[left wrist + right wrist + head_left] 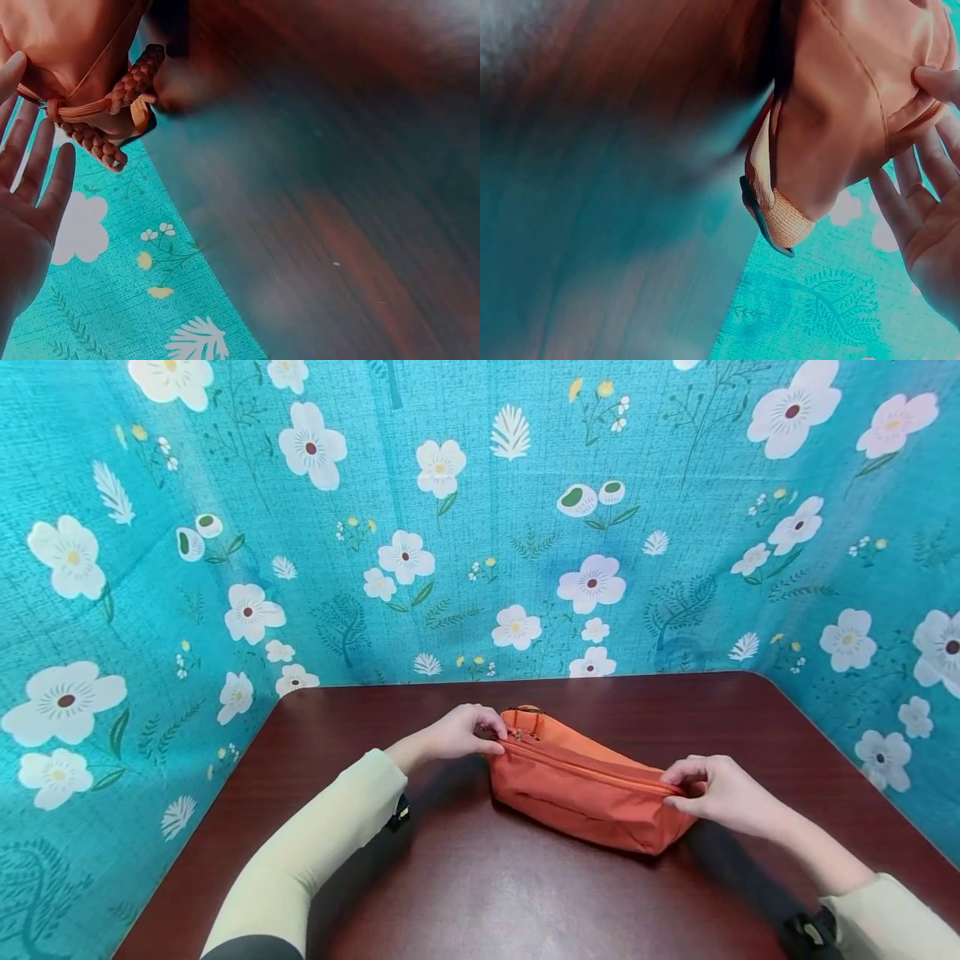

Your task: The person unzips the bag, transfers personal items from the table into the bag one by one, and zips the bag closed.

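An orange fabric waist bag (577,797) stands slantwise on the table, its long zipper (585,767) running along the top. My left hand (461,733) pinches the top edge at the bag's left end. At the right end, my right hand (723,793) pinches the same edge between thumb and fingers. A braided cord (136,79) hangs from the bag near the left hand in the left wrist view. In the right wrist view, a webbing strap (789,217) with a dark buckle piece (761,217) shows below the bag's end. The bag's inside is hidden.
A dark reddish-brown table (450,893) carries the bag. Behind it and at both sides hangs a turquoise flowered cloth (465,527), meeting the table's far edge. Dark bands with devices sit at the left wrist (400,812) and right wrist (810,933).
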Demonstrator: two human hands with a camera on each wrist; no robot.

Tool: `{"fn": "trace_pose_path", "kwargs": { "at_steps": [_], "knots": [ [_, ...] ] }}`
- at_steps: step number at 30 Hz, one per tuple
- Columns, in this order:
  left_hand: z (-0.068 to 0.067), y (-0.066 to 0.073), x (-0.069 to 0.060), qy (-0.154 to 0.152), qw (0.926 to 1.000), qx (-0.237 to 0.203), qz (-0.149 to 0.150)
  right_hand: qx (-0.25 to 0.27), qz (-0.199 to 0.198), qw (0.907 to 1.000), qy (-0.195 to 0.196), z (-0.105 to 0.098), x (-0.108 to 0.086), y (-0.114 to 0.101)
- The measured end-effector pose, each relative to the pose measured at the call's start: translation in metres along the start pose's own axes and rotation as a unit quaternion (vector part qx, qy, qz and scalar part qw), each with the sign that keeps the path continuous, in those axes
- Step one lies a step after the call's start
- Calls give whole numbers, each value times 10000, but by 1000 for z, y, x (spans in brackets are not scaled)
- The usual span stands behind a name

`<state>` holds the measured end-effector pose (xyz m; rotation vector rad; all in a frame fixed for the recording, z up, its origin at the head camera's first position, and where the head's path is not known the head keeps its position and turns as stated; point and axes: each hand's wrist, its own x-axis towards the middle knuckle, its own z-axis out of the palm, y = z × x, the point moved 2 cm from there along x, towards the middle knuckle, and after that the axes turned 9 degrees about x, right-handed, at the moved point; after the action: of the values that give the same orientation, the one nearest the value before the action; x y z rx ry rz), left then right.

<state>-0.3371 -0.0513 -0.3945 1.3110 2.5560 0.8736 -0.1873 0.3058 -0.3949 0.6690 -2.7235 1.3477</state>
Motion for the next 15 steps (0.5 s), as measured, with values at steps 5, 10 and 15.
{"fn": "trace_pose_path", "kwargs": {
  "at_steps": [5, 10, 15],
  "knots": [
    [2, 3, -18, 22, 9998, -211, -9, -126, -5, 9999, 101, -1, 7, 4],
    [5, 6, -34, 73, 9996, -269, -20, -335, -201, 9992, 130, -1, 15, 7],
    [5, 13, -49, 119, 9996, -262, -32, -406, -263, 9988, 30, -1, 26, 7]
  ]
}}
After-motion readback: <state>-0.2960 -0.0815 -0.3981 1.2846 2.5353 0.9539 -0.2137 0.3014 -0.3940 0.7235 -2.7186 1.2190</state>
